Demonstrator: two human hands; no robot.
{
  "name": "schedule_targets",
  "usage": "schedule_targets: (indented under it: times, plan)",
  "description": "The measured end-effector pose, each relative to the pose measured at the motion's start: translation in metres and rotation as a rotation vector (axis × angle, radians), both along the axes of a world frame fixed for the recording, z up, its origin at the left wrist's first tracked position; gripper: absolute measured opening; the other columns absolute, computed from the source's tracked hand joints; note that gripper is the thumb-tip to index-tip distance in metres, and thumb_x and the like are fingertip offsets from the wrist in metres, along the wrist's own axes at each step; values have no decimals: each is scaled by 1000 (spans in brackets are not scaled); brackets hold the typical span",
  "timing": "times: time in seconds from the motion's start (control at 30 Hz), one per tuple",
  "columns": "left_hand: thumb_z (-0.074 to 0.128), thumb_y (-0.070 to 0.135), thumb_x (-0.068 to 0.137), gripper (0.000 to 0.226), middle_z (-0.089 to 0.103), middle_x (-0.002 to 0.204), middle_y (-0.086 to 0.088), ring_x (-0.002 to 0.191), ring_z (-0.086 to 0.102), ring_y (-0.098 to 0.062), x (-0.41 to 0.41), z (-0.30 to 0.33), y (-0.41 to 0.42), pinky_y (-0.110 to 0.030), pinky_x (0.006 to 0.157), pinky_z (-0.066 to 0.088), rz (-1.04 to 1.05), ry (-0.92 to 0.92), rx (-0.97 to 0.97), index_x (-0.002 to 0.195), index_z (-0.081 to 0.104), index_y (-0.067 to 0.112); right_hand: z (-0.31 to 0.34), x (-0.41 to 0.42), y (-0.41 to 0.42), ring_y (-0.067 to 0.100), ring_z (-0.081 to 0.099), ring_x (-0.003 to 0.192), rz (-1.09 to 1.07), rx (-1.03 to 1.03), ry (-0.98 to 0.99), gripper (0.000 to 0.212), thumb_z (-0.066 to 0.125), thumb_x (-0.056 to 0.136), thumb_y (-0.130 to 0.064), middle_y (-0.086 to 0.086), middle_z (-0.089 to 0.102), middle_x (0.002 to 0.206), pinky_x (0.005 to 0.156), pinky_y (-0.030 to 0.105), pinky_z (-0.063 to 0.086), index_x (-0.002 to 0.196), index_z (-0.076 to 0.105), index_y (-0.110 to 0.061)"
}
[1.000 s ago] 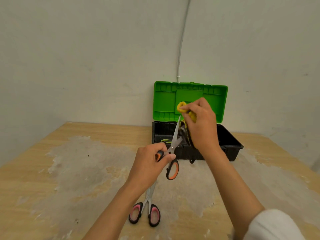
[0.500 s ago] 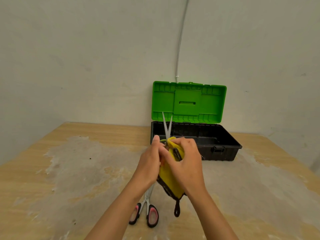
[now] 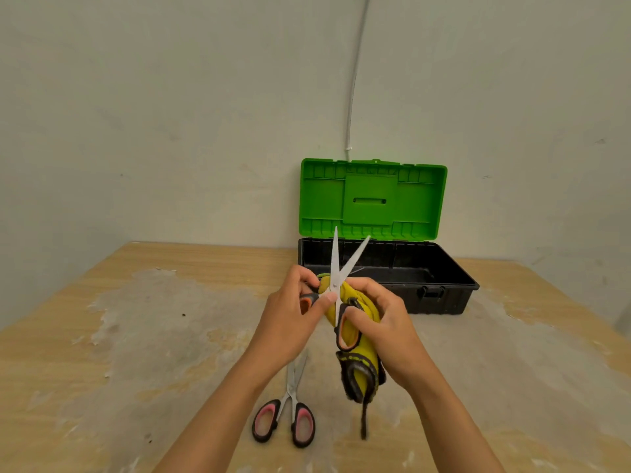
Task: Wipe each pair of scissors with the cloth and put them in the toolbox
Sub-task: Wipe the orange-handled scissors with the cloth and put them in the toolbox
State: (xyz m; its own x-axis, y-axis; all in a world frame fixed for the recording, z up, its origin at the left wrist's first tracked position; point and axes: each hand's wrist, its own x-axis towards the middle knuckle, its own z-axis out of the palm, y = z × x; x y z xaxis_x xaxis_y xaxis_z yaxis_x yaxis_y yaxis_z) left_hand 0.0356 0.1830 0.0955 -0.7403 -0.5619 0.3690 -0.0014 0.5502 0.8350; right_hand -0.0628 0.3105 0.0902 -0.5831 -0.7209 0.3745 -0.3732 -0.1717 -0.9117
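Note:
My left hand (image 3: 292, 322) grips one orange-and-grey handle of a pair of scissors (image 3: 336, 264). Its steel blades point up and stand spread apart in a V. My right hand (image 3: 382, 322) holds the other handle together with a yellow cloth (image 3: 362, 349) with dark edging, which hangs down from my fingers. A second pair of scissors (image 3: 288, 407) with pink-and-black handles lies closed on the table below my hands. The toolbox (image 3: 440, 291) stands behind, its black tub open and its green lid (image 3: 372, 199) raised upright. Something green shows inside at the tub's left, mostly hidden.
The wooden table (image 3: 136, 336) has a worn grey patch across its middle and meets a pale wall behind. A thin conduit (image 3: 355, 80) runs up the wall above the toolbox. The table's left edge slants off at the far left.
My right hand came down from the blade tip to the handles with the cloth. The blades, nearly closed half a second ago, have spread wider apart.

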Motion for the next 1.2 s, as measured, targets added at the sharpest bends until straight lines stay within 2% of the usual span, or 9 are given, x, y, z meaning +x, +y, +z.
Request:
schedule_targets:
  times: [0.07,0.2,0.27,0.43,0.67,0.8,0.93,1.1,1.2]
  plan:
    - [63,40,86,20,52,63,2,49,42,-5,2,2,-2,-24,51,37,-18,-22,-29,88,53,23,0,-7,5,15,67,94,38,30,-3,29,63,87,-2,-4,71,104,79,27,54,109,67,-21]
    - [63,35,87,26,46,50,5,43,53,-13,7,4,1,-30,48,45,-13,-1,1,75,53,14,5,-12,11,14,68,97,60,52,40,25,68,87,-11,-6,71,104,84,27,55,110,70,-22]
    - [65,35,85,27,44,49,7,42,43,-7,10,4,1,-28,48,39,26,54,-21,72,51,16,7,-13,12,13,68,94,10,16,47,21,70,85,-18,-7,72,99,82,25,55,105,72,-22]
    - [71,37,79,21,50,51,8,51,43,-6,13,7,2,-14,49,32,153,164,-163,67,60,24,5,-20,13,2,64,78,-474,-225,6,8,65,90,-17,-15,68,84,74,32,54,90,67,-25]
    - [73,32,79,18,58,53,0,48,47,-10,8,10,8,-18,45,33,144,182,-174,66,66,21,12,18,-10,-2,53,89,-419,-184,680,11,70,84,-9,-4,55,94,78,6,38,95,69,-12]
    - [74,34,78,21,54,50,2,48,43,-8,11,12,13,-13,46,31,156,204,-192,65,65,19,27,1,-19,-11,49,86,-612,-209,575,10,70,85,-14,-6,54,93,74,1,36,93,69,-8]
    - [72,33,78,21,53,50,3,47,43,-8,11,17,6,-16,46,32,174,204,-169,65,65,18,21,22,-28,-7,46,82,-516,-197,669,8,71,84,-9,-2,49,93,75,3,37,91,66,-6]
    - [73,33,78,23,49,48,2,46,39,-7,13,10,12,-13,46,30,172,207,-146,64,65,16,32,-7,-31,-11,47,85,-697,-237,515,10,72,85,-12,-4,46,93,74,2,36,88,64,-7]
    - [74,33,77,25,51,50,-2,46,38,-8,13,12,8,-14,45,29,177,214,-114,62,63,17,23,10,-35,-9,47,84,-586,-211,531,9,72,83,-8,-3,48,92,74,3,37,89,66,-8]
